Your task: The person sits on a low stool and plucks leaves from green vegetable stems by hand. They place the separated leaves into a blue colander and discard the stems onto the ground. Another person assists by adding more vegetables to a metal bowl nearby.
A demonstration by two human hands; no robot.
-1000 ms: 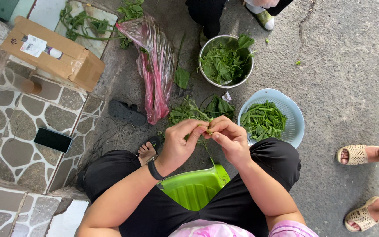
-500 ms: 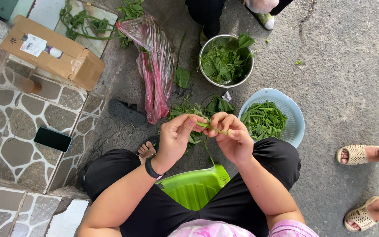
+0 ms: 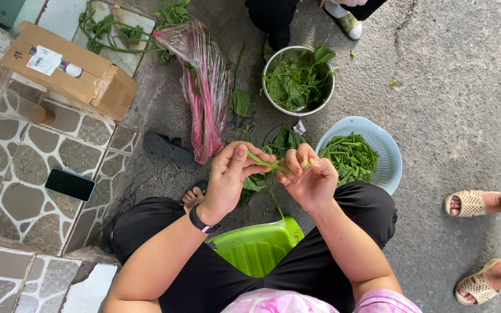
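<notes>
Grey concrete floor below; my left hand [image 3: 234, 174] and right hand [image 3: 311, 179] pinch a thin green stem [image 3: 267, 164], light, snappable, between them.

Home yard, stone paving [image 3: 24, 150], sandals [image 3: 471, 203]

Grey concrete ground [image 3: 465, 87] is seen in even daylight — at the left, a raised step [image 3: 24, 174] is paved with irregular stone tiles.
</notes>
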